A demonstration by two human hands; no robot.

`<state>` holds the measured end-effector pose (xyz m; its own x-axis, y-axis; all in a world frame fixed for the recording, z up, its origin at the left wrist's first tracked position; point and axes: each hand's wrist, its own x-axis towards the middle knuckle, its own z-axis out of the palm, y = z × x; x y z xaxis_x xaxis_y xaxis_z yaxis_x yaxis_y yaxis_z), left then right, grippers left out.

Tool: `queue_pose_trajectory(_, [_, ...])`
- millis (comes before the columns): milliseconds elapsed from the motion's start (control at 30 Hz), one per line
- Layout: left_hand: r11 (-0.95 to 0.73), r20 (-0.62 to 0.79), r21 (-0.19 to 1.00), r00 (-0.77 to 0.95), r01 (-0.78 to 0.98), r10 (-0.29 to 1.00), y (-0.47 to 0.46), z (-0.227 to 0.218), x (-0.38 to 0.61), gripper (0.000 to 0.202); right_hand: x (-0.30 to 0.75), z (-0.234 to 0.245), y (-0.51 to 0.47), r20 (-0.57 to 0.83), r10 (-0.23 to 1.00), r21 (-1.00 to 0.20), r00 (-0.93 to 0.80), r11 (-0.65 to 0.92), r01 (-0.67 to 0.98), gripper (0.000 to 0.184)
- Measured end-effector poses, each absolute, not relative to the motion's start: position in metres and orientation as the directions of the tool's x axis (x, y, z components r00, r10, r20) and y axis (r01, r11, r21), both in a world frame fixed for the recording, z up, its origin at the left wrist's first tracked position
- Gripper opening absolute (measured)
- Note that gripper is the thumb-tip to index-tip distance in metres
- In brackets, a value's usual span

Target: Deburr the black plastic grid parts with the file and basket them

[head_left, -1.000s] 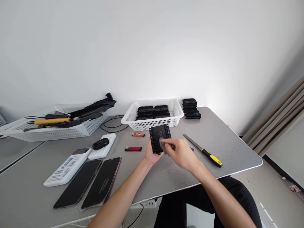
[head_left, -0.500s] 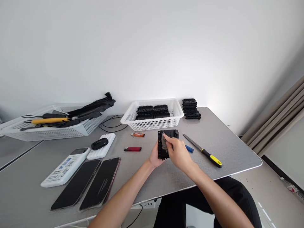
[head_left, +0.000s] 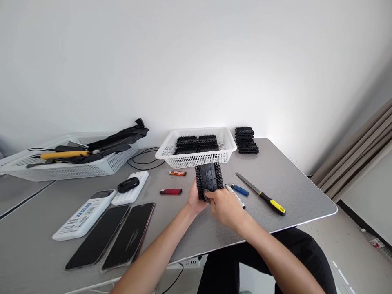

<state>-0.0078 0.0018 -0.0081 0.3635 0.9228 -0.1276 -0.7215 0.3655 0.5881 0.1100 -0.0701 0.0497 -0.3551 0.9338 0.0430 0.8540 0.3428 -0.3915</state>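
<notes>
A black plastic part (head_left: pixel 210 176), a flat panel with toothed edges, is tilted up above the table. My left hand (head_left: pixel 195 198) grips it by its left side and lower edge, fingers partly hidden behind it. Against the panel's lower end, my right hand (head_left: pixel 225 206) pinches a small grey piece of cloth (head_left: pixel 207 196), mostly covered by the fingers. Just right of that hand lie a white marker (head_left: pixel 237 198) and a blue lighter (head_left: pixel 239 190). A file (head_left: pixel 263 196) with a black and yellow handle rests farther right.
Similar black parts fill a white basket (head_left: pixel 196 162), and more are stacked (head_left: pixel 246 141) beside it. Red (head_left: pixel 170 192) and orange (head_left: pixel 177 173) lighters lie left of my hands. Phones (head_left: pixel 128 237), a power bank (head_left: pixel 84 216) and a tool basket (head_left: pixel 76 169) occupy the left.
The black part has shifted slightly left and up. My right hand has slid the grey cloth from the panel's upper left to its lower end, uncovering the panel face and the marker.
</notes>
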Motion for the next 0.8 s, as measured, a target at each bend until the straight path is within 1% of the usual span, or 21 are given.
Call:
queue_pose_trajectory(67, [0.379,-0.108,0.593,0.397,-0.71,0.912,0.001,-0.009,-0.007,0.041,0.11,0.051,-0.069,0.062,0.944,-0.376,-0.324,0.323,0.869,0.03])
queue_pose_trajectory(167, [0.402,-0.085,0.6,0.444,-0.691,0.892,0.001,-0.01,-0.006,0.047,0.113,0.054,-0.066,0.095,0.969,-0.378,-0.226,0.246,0.893,0.031])
queue_pose_trajectory(267, [0.374,-0.092,0.598,0.403,-0.709,0.911,0.002,-0.008,-0.007,0.048,0.124,0.059,-0.061,0.153,0.983,-0.436,-0.097,0.155,0.886,0.034])
queue_pose_trajectory(333, [0.346,-0.103,0.586,0.356,-0.733,0.929,0.003,-0.006,-0.008,0.047,0.132,0.063,-0.058,0.208,0.977,-0.502,-0.039,0.141,0.853,0.036])
queue_pose_trajectory(400, [0.334,-0.105,0.575,0.338,-0.747,0.935,0.003,-0.005,-0.01,0.048,0.14,0.066,-0.055,0.237,0.97,-0.552,-0.05,0.177,0.815,0.038])
queue_pose_trajectory(467, [0.335,-0.094,0.576,0.347,-0.746,0.933,0.002,-0.004,-0.011,0.051,0.143,0.065,-0.053,0.223,0.966,-0.561,-0.131,0.237,0.793,0.038])
queue_pose_trajectory(533, [0.35,-0.086,0.594,0.376,-0.724,0.923,0.002,-0.004,-0.012,0.053,0.141,0.062,-0.053,0.187,0.957,-0.521,-0.223,0.29,0.803,0.037])
queue_pose_trajectory(600, [0.368,-0.084,0.628,0.41,-0.686,0.908,0.001,-0.005,-0.013,0.057,0.136,0.057,-0.054,0.152,0.947,-0.438,-0.281,0.32,0.84,0.036])
queue_pose_trajectory(700, [0.354,-0.068,0.676,0.423,-0.646,0.903,0.001,-0.007,-0.015,0.062,0.129,0.052,-0.056,0.111,0.944,-0.301,-0.31,0.329,0.895,0.034])
queue_pose_trajectory(800, [0.344,-0.051,0.689,0.431,-0.638,0.901,0.002,-0.008,-0.016,0.061,0.126,0.051,-0.058,0.089,0.94,-0.236,-0.33,0.341,0.91,0.034])
